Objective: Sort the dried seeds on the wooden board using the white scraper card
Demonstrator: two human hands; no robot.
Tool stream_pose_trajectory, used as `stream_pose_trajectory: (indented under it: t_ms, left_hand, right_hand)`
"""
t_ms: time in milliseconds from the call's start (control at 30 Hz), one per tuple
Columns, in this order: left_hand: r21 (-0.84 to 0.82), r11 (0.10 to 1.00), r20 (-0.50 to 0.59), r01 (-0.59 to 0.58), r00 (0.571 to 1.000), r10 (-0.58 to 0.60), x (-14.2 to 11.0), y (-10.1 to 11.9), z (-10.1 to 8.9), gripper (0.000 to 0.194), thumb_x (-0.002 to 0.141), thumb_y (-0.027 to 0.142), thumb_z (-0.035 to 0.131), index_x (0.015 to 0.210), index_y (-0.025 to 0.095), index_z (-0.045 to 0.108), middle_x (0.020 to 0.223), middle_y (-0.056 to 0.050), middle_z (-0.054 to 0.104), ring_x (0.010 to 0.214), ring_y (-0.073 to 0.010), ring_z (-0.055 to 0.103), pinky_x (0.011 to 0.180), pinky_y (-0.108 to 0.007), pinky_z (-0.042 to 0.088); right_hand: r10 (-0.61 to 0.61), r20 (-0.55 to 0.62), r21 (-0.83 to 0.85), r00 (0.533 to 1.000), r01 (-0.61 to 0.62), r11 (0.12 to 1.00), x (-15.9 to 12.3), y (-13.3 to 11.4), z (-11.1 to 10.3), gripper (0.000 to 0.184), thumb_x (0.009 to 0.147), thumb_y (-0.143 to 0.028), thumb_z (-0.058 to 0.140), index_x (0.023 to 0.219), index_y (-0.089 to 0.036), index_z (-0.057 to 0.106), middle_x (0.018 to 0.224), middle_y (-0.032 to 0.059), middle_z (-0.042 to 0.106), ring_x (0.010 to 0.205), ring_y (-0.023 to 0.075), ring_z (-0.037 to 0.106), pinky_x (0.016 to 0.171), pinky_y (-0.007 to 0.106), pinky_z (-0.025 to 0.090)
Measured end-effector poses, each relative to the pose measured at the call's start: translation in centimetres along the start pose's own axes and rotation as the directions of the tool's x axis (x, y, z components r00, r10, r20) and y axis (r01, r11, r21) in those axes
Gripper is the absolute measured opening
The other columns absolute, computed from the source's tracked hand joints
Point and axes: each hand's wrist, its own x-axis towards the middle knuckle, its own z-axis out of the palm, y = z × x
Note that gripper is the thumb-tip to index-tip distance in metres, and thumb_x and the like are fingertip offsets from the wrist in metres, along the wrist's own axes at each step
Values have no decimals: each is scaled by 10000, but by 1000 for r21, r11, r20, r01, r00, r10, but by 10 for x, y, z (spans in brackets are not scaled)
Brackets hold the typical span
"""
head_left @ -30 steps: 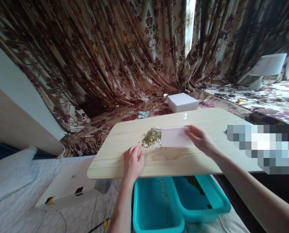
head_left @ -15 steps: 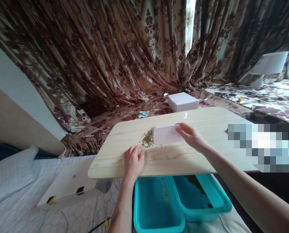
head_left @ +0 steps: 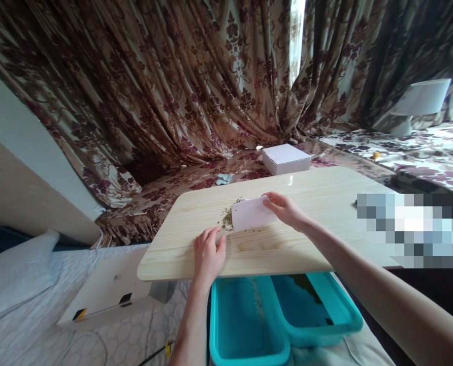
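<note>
My right hand [head_left: 283, 207] grips the right end of a thin white card [head_left: 251, 213] with a small hole near its far-left corner. The card's left edge lies over a pile of small greenish-brown bits [head_left: 226, 217], perhaps seeds or dried buds, and covers part of it. A few loose bits lie along the card's near edge. On the pale wooden tabletop [head_left: 287, 249] my left hand [head_left: 210, 254] rests with its fingers apart, just short of the pile and holding nothing.
Two turquoise tubs [head_left: 249, 325] stand below the table's front edge, the left one with bits on its inside. Behind the table sits a white box [head_left: 286, 158]. A grey-white case [head_left: 108, 290] lies on the bed at left. A blurred patch covers the table's right end.
My right hand has moved the white card leftward over the pile, hiding more of it. My left hand has stayed in place.
</note>
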Motion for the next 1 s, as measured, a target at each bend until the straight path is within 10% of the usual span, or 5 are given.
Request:
stream_pose_trajectory:
  t_ms: [1000]
  left_hand:
    - [-5,1000,7,-25,1000,25,1,-1,0,279,891,303,464,1090,201,631,1106,-92,672,1085,-239,602,989,-427,445]
  right_hand:
    - [231,441,-43,867,-237,971,-12,-17,-55,258,691,-398,720,793,-161,706,682,8,656,615,125,553,536,227,398]
